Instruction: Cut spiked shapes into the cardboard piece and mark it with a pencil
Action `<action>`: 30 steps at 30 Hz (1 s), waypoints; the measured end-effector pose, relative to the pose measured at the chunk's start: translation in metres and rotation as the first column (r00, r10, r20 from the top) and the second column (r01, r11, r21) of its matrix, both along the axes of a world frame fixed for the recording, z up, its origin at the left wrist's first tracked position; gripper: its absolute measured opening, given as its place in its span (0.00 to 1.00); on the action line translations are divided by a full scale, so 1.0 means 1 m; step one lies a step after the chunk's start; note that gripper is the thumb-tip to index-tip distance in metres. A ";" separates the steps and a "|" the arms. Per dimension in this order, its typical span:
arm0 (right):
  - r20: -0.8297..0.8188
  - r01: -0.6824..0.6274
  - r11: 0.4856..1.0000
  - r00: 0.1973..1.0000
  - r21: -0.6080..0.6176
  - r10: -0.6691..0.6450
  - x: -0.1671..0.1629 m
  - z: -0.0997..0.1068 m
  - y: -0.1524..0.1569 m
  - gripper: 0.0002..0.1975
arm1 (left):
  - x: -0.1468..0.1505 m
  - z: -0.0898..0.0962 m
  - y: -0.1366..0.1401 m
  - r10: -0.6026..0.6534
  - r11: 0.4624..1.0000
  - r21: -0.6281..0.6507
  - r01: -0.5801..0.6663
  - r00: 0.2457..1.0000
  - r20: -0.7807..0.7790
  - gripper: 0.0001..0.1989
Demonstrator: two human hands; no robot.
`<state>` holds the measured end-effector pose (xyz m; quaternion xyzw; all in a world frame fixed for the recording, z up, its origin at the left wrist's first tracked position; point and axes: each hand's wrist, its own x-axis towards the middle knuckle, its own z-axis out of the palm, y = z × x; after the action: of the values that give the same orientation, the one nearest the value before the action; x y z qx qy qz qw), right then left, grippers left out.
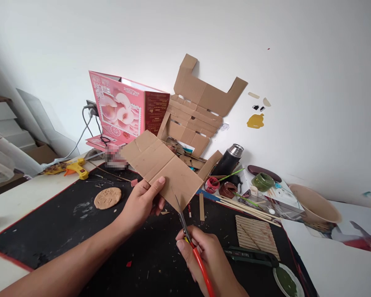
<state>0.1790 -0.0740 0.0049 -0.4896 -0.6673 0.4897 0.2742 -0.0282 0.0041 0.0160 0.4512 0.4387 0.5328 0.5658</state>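
A flat, creased piece of brown cardboard [163, 163] is held up over the black mat by my left hand [146, 196], thumb on top and fingers underneath. My right hand [204, 251] grips scissors [200, 264] with red-orange handles. Their metal blades point up and away, meeting the cardboard's near edge; part of the blades lies over the sheet. Whether a cut has been made there I cannot tell. Below the cardboard, a small pencil-like stick and a narrow cardboard strip [201, 207] lie on the mat.
Left on the mat [64, 231] lies a round clay disc [108, 198], with a yellow glue gun [77, 168] beyond. Behind stand a pink box [120, 107] and cut cardboard [200, 99]. To the right are a black thermos [228, 159], paint jars [212, 184], corrugated cardboard [256, 237] and a dark green cutter [252, 256].
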 end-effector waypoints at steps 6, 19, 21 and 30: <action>0.055 0.014 0.998 0.998 0.054 -0.017 0.000 0.003 0.003 0.27 | 0.002 0.001 0.000 0.013 1.000 -0.020 -0.013 1.000 0.013 0.33; 0.133 0.057 0.995 0.989 0.082 -0.068 0.000 0.000 0.004 0.20 | 0.006 0.000 0.000 -0.004 1.000 -0.012 0.005 0.997 0.073 0.35; 0.137 0.053 0.995 0.989 0.081 -0.064 0.000 0.000 0.005 0.19 | 0.006 0.000 0.000 -0.002 1.000 -0.011 0.003 0.997 0.074 0.35; 0.164 0.058 0.994 0.984 0.095 -0.074 0.001 -0.004 0.005 0.15 | 0.008 0.002 0.000 -0.005 1.000 -0.022 0.007 0.997 0.071 0.36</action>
<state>0.1804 -0.0694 0.0010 -0.5378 -0.6927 0.4070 0.2553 -0.0205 0.0042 0.0178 0.4270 0.4229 0.5417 0.5876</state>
